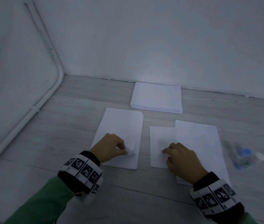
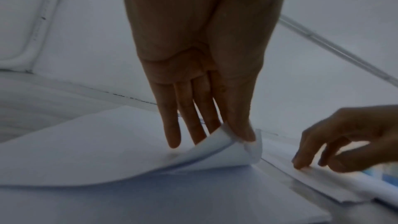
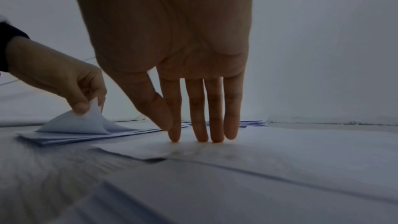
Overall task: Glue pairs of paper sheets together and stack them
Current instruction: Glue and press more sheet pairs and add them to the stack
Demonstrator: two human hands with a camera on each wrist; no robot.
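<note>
Sleeves (image 1: 36, 202), green and banded at each wrist with black-and-white markers, lie nearest the camera. Left of the centre gap on the table (image 1: 63, 126), the left hand (image 1: 110, 148) pinches the near right corner of the top sheet (image 1: 121, 125) of the left pile (image 1: 120, 165) between thumb and fingertips and curls it upward, as the left wrist view confirms. Right of the gap, the right hand (image 1: 182, 159) rests straight fingertips (image 3: 198, 135) on a single sheet (image 1: 160, 136) overlapping the right pile (image 1: 199, 136); it grasps nothing. Farther right, beside that pile, lies a blurred glue bottle (image 1: 247, 157), untouched. Beyond both piles, against the wall (image 1: 160, 38), sits the finished stack (image 1: 156, 97), several sheets thick. Judged progress: several pairs seem glued and stacked; a new pair is being drawn, with gluing, pressing and stacking still ahead. Both piles hold more sheets.
</note>
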